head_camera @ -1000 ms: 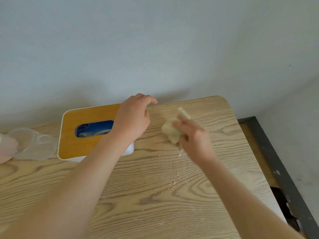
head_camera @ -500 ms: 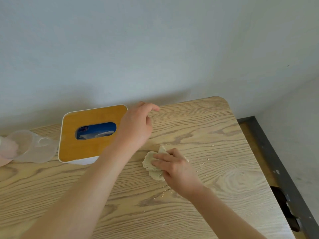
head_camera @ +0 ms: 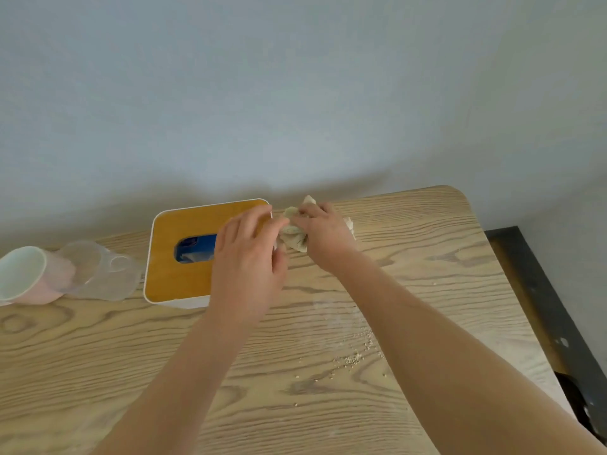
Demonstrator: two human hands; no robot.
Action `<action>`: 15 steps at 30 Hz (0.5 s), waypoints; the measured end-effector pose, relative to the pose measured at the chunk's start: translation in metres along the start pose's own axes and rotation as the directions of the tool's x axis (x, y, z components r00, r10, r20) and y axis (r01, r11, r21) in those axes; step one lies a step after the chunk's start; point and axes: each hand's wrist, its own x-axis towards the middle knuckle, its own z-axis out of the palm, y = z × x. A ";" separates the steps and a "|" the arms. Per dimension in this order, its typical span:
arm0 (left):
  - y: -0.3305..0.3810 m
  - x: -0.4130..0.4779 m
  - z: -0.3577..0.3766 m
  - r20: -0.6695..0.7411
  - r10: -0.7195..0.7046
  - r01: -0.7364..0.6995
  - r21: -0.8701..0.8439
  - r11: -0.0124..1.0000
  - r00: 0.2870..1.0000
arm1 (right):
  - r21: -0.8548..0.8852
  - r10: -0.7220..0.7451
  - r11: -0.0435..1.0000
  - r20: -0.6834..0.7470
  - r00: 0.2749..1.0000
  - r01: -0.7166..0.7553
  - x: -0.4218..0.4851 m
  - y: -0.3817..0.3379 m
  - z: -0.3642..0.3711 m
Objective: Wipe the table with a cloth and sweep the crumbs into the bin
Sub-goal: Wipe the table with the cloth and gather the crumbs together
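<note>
My right hand (head_camera: 325,236) grips a crumpled beige cloth (head_camera: 294,239) on the wooden table (head_camera: 427,257), near the far edge beside the tissue box. My left hand (head_camera: 249,261) hovers over the box's right end with loosely curved fingers, and its fingertips reach the cloth's left edge. A scatter of pale crumbs (head_camera: 353,356) lies on the table nearer to me, under my right forearm. No bin is in view.
A white tissue box with an orange lid (head_camera: 177,267) stands at the back. To its left lie a clear plastic cup (head_camera: 101,270) and a pink cup (head_camera: 28,277). A dark frame (head_camera: 542,290) runs past the table's right edge. A wall rises behind.
My right hand carried the cloth from the middle of the table back to the far edge beside the tissue box. My left hand stayed by the box, now meeting the cloth.
</note>
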 end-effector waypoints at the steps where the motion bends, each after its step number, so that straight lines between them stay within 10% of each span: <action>1: -0.003 0.000 0.003 0.038 0.002 -0.004 0.036 0.999 0.999 | -0.021 -0.039 0.999 0.009 0.999 0.039 -0.005 -0.004 0.004; 9: -0.007 -0.001 0.014 0.033 -0.021 0.020 0.022 1.000 0.999 | 0.151 -0.268 0.953 0.021 0.963 0.262 -0.125 -0.015 0.000; 15: -0.004 -0.002 0.014 0.019 -0.026 0.025 0.028 0.999 0.999 | 0.184 0.190 0.972 -0.258 0.947 -0.145 -0.075 0.040 -0.047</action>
